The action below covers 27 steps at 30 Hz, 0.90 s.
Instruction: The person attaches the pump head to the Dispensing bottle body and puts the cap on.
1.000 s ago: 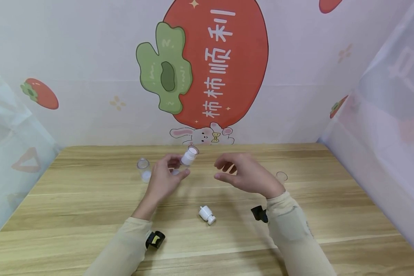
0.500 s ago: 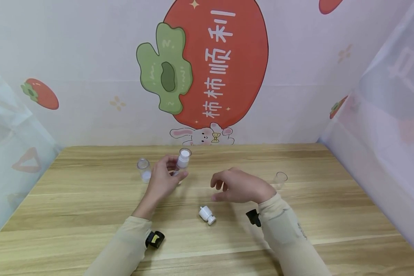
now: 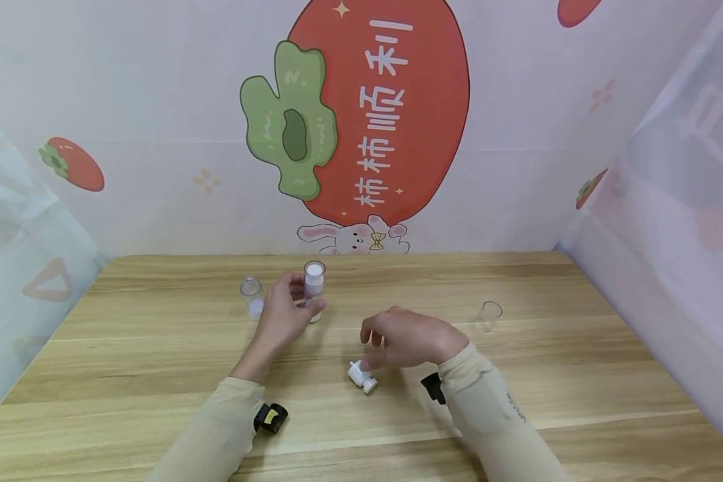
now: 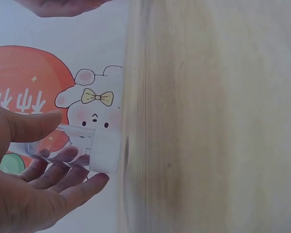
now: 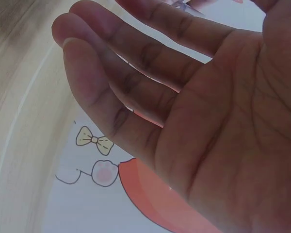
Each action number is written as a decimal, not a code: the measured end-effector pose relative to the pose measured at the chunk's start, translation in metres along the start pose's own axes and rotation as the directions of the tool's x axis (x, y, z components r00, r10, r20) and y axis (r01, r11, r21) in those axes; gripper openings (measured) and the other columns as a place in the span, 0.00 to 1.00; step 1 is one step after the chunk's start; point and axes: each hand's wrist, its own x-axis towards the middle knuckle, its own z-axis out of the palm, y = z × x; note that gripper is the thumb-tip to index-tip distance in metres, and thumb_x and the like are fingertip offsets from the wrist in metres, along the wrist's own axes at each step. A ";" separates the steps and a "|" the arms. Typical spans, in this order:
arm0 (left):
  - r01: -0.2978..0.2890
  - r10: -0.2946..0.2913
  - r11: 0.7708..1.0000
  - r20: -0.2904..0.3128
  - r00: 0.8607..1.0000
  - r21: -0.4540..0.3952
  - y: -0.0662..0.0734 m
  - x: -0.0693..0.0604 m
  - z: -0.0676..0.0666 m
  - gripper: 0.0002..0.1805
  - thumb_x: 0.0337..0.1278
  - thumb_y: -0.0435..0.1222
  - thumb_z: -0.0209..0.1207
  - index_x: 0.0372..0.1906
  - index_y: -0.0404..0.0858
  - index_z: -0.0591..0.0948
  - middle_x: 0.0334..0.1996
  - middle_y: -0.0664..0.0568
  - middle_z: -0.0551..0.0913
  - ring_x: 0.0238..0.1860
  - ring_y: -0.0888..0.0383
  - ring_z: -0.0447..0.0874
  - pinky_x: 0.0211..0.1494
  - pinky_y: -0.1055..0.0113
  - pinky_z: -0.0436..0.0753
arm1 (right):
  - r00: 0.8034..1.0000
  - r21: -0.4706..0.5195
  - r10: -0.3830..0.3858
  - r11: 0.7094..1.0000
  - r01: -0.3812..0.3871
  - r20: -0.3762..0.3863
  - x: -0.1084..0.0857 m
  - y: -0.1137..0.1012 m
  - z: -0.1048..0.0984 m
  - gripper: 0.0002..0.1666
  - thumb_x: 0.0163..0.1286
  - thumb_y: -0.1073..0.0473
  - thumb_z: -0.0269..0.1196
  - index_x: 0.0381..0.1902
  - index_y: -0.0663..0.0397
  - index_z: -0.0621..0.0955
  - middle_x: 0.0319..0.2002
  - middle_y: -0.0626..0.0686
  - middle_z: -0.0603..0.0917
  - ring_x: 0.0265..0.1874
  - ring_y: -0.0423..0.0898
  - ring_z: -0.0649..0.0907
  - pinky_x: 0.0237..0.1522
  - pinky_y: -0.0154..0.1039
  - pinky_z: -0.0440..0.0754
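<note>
My left hand (image 3: pixel 286 311) grips a clear bottle with a white top part (image 3: pixel 314 281), upright, at the middle left of the table. In the left wrist view thumb and fingers lie round the clear body, and its white end (image 4: pixel 105 151) points at the wood. On the wood lies a white pump head (image 3: pixel 361 377). Over it hovers my right hand (image 3: pixel 414 338), thumb near the pump; whether they touch I cannot tell. The right wrist view shows that hand (image 5: pixel 199 111) with loosely bent fingers and nothing in the palm.
A clear container with something white at its bottom (image 3: pixel 252 298) stands left of my left hand. A clear cap (image 3: pixel 489 316) is on the table (image 3: pixel 578 375) at the right. Printed cloth (image 3: pixel 518 134) walls the back and sides.
The left hand has brought the bottle left and from tilted to upright. My right hand has come down and left to the pump head, uncovering the clear cap.
</note>
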 end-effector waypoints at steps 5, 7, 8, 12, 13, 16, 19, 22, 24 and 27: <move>0.006 -0.006 1.000 0.003 1.000 0.005 -0.001 0.000 0.000 0.27 0.54 0.24 0.69 0.58 0.22 0.71 0.53 0.29 0.79 0.58 0.37 0.79 0.60 0.52 0.80 | 1.000 0.010 0.000 1.000 0.000 0.009 0.001 -0.001 0.002 0.20 0.64 0.48 0.73 0.49 0.51 0.84 0.41 0.48 0.84 0.39 0.42 0.80 0.39 0.40 0.80; 0.008 -0.008 1.000 0.003 1.000 0.014 -0.001 0.000 0.000 0.27 0.54 0.24 0.69 0.58 0.22 0.71 0.54 0.29 0.78 0.58 0.37 0.79 0.60 0.52 0.80 | 1.000 0.010 -0.004 1.000 0.003 0.012 0.001 -0.001 0.003 0.20 0.64 0.48 0.73 0.49 0.50 0.84 0.41 0.48 0.84 0.38 0.42 0.80 0.38 0.40 0.80; 0.011 -0.011 1.000 0.005 1.000 0.015 -0.001 0.000 0.000 0.27 0.54 0.24 0.69 0.58 0.22 0.71 0.54 0.29 0.78 0.58 0.37 0.79 0.60 0.52 0.80 | 1.000 0.007 -0.003 1.000 0.003 0.013 0.001 -0.001 0.003 0.20 0.64 0.48 0.73 0.49 0.50 0.84 0.41 0.48 0.84 0.39 0.42 0.80 0.37 0.39 0.80; 0.021 -0.021 1.000 0.010 1.000 0.022 -0.003 0.001 -0.001 0.28 0.55 0.24 0.68 0.59 0.22 0.71 0.54 0.29 0.78 0.59 0.36 0.79 0.60 0.51 0.80 | 1.000 -0.006 -0.005 1.000 0.005 0.011 0.001 -0.002 0.004 0.20 0.64 0.47 0.73 0.49 0.49 0.84 0.41 0.47 0.84 0.40 0.42 0.80 0.37 0.39 0.80; 0.023 -0.024 0.999 0.010 1.000 0.025 -0.003 0.001 -0.001 0.28 0.55 0.24 0.68 0.59 0.22 0.71 0.55 0.29 0.78 0.59 0.36 0.79 0.60 0.51 0.80 | 1.000 -0.010 -0.003 1.000 0.003 0.011 0.001 -0.002 0.004 0.21 0.64 0.46 0.73 0.50 0.49 0.84 0.42 0.47 0.84 0.40 0.42 0.80 0.37 0.39 0.80; 0.028 -0.029 0.999 0.006 1.000 0.043 -0.004 0.001 -0.001 0.29 0.55 0.24 0.69 0.60 0.22 0.70 0.55 0.29 0.78 0.58 0.36 0.80 0.60 0.51 0.80 | 1.000 -0.013 0.000 1.000 0.000 0.011 0.000 -0.002 0.004 0.21 0.64 0.46 0.73 0.50 0.49 0.84 0.42 0.47 0.84 0.41 0.42 0.79 0.37 0.39 0.80; 0.023 -0.023 0.998 0.002 1.000 0.056 -0.004 0.001 -0.001 0.28 0.55 0.24 0.68 0.59 0.22 0.70 0.54 0.28 0.78 0.57 0.36 0.80 0.60 0.51 0.80 | 1.000 -0.009 0.002 1.000 -0.002 0.016 0.000 -0.003 0.004 0.21 0.64 0.47 0.73 0.50 0.50 0.84 0.41 0.47 0.84 0.40 0.42 0.79 0.38 0.40 0.80; 0.017 -0.017 0.998 -0.006 1.000 0.060 -0.005 0.001 -0.001 0.28 0.54 0.23 0.68 0.58 0.21 0.70 0.53 0.27 0.78 0.56 0.35 0.81 0.59 0.51 0.81 | 1.000 -0.005 0.000 1.000 0.000 0.019 0.000 -0.004 0.004 0.21 0.63 0.47 0.74 0.50 0.51 0.84 0.41 0.48 0.84 0.39 0.42 0.80 0.37 0.40 0.80; 0.017 -0.016 0.998 -0.012 1.000 0.061 -0.006 0.002 -0.001 0.28 0.54 0.23 0.68 0.58 0.22 0.70 0.52 0.28 0.79 0.55 0.35 0.82 0.59 0.51 0.81 | 1.000 -0.002 0.002 1.000 -0.002 0.020 0.000 -0.005 0.004 0.21 0.63 0.47 0.74 0.49 0.51 0.84 0.41 0.48 0.84 0.39 0.42 0.80 0.37 0.40 0.80; 0.015 -0.014 0.998 -0.018 1.000 0.065 -0.007 0.003 -0.001 0.27 0.54 0.23 0.68 0.58 0.22 0.70 0.52 0.28 0.79 0.55 0.35 0.82 0.59 0.51 0.81 | 1.000 -0.002 0.005 1.000 -0.005 0.021 0.000 -0.005 0.004 0.22 0.62 0.47 0.74 0.49 0.50 0.84 0.41 0.48 0.84 0.41 0.43 0.78 0.38 0.40 0.79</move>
